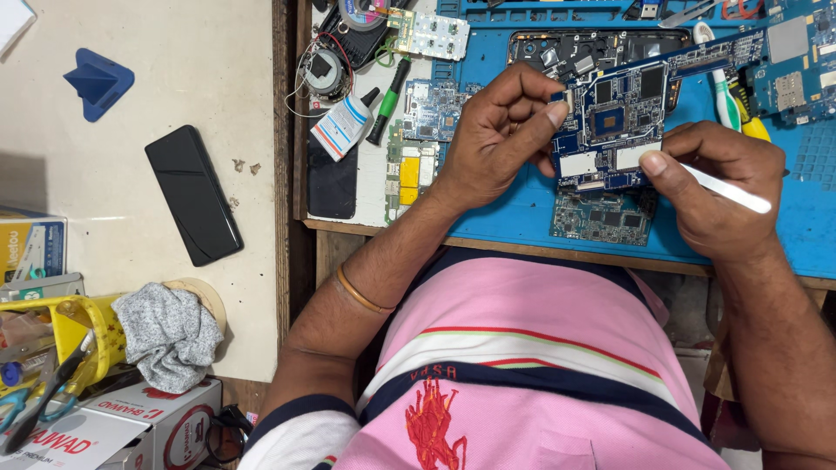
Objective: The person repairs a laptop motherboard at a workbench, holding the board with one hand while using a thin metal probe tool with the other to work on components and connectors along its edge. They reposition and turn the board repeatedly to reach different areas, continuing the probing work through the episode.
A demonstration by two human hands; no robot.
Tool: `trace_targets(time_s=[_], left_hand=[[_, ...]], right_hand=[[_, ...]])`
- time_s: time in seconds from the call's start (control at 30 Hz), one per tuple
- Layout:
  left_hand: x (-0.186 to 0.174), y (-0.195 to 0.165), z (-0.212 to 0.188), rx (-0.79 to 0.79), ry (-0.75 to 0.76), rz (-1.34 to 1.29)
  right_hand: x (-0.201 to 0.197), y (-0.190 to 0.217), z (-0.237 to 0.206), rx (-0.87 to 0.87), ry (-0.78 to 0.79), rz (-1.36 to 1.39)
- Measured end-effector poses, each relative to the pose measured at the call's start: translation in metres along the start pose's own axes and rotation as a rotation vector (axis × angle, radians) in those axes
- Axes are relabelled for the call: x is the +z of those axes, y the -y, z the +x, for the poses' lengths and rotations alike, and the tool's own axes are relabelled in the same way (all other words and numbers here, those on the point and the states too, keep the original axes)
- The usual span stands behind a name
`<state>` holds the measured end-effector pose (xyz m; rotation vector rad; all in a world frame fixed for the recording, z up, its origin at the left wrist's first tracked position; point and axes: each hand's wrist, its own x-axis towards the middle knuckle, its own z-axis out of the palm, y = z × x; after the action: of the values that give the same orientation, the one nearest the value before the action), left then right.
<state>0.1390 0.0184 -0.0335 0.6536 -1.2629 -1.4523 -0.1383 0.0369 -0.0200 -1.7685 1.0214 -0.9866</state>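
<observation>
Head view: the left hand (501,130) pinches the blue circuit board (614,122) at its edge; the right hand (718,187) grips a white spudger (727,190) against it — above a blue work mat (522,213).

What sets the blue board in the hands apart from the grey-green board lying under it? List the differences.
1. The blue board is lifted and pinched by the left hand; the grey-green board lies flat on the blue mat, untouched.
2. The blue board is larger and longer; the grey-green board is a small piece.
3. The blue board carries silvery shields; the grey-green board shows none.
4. The right hand brings a white tool to the blue board only.

Both are bare circuit boards.
</observation>
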Motion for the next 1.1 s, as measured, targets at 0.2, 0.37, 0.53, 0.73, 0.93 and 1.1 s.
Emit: trace_targets(time_s=[0.2, 0.37, 0.53, 0.73, 0.93, 1.1], left_hand=[[0.000, -0.005, 0.000, -0.004, -0.002, 0.011], [0.002, -0.009, 0.002, -0.026, -0.012, -0.001], [0.005, -0.004, 0.009, -0.034, -0.020, -0.026], [0.003, 0.002, 0.008, 0.017, -0.026, 0.025], [0.003, 0.001, 0.008, 0.025, -0.012, 0.014], [0.004, -0.002, 0.008, 0.015, -0.014, 0.008]], right_hand=[[0.000, 0.000, 0.000, 0.012, 0.006, 0.012], [-0.004, -0.001, 0.003, 0.006, 0.009, 0.013], [-0.011, -0.002, 0.004, 0.013, 0.001, 0.010], [-0.011, -0.003, 0.004, -0.001, 0.029, 0.019], [-0.011, -0.003, 0.005, 0.002, 0.023, 0.027], [-0.010, -0.002, 0.004, 0.016, 0.023, 0.049]])
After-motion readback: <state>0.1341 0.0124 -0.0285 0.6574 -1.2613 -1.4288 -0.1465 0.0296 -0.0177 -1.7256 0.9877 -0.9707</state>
